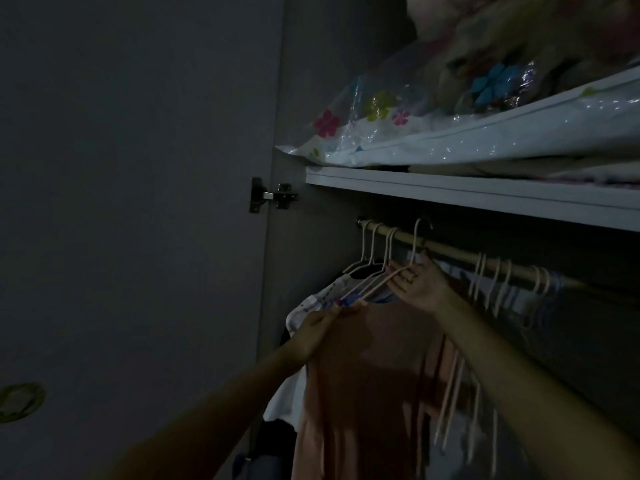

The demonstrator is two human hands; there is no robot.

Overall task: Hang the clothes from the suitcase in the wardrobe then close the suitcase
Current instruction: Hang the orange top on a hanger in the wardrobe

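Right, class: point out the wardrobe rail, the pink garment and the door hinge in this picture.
Wardrobe rail (446,251), head view: bare stretch of the wooden bar, right of the raised hook.
Pink garment (363,375), head view: middle of the hanging cloth.
Door hinge (273,195), head view: the metal arm between door and wardrobe side.
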